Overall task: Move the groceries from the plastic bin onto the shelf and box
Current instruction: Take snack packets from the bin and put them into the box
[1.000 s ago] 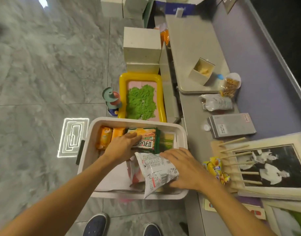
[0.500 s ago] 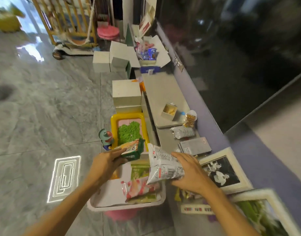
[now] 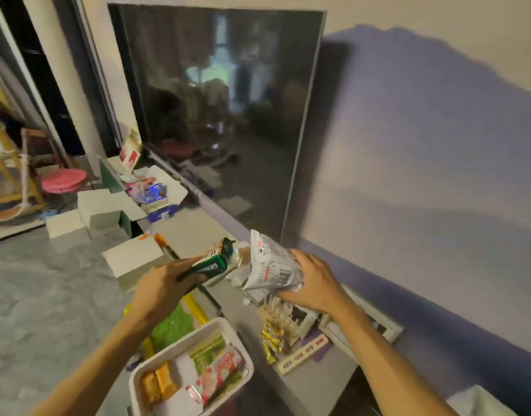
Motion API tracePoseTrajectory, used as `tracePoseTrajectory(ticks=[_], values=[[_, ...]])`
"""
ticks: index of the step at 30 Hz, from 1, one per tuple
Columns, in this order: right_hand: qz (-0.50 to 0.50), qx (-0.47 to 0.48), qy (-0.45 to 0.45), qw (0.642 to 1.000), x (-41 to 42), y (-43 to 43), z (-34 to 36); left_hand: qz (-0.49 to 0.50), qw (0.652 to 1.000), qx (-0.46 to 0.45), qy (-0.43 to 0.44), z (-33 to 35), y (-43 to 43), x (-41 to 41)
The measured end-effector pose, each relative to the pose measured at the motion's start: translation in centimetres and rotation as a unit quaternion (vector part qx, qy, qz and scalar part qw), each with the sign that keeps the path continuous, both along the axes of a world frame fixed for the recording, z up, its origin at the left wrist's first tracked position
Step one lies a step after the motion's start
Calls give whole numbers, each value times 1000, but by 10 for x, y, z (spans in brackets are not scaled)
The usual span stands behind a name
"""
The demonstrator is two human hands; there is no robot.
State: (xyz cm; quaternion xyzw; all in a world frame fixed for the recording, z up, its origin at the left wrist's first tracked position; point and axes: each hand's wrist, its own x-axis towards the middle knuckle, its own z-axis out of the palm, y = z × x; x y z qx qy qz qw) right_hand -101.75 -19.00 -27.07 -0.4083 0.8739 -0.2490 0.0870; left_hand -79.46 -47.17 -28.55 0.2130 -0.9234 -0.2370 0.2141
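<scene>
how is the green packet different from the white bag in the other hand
Colour: the green packet is dark green, the white bag silvery white with a barcode.
Shape: the green packet is slim and long, the white bag wider and crinkled.
Pose: the green packet slants low in the left hand, the white bag stands more upright in the right hand.
Both are gripped, out of the plastic bin.

Two bare forearms reach forward from the lower edge of the frame, the hands side by side and a little apart. The left hand [image 3: 163,288] grips a green packet [image 3: 213,262] by its near end, fingers curled round it (back of the hand toward the camera). The right hand [image 3: 316,283] clasps a white bag [image 3: 268,267] from its right side, fingers wrapped against it.
</scene>
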Motion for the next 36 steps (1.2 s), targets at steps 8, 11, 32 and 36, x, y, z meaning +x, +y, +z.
tracePoseTrajectory(ticks=[8,11,32,36], values=[[-216,-39,9,976,65,195,47,-204,978,-43,18,37,127,-77],[-301,-43,26,952,95,278,57,-278,960,-39,22,40,198,-99],[-547,37,-80,833,130,582,-72,-435,893,-43,-103,-86,575,-163],[-598,-32,-118,792,90,577,-128,-403,910,4,-98,-126,606,-194]])
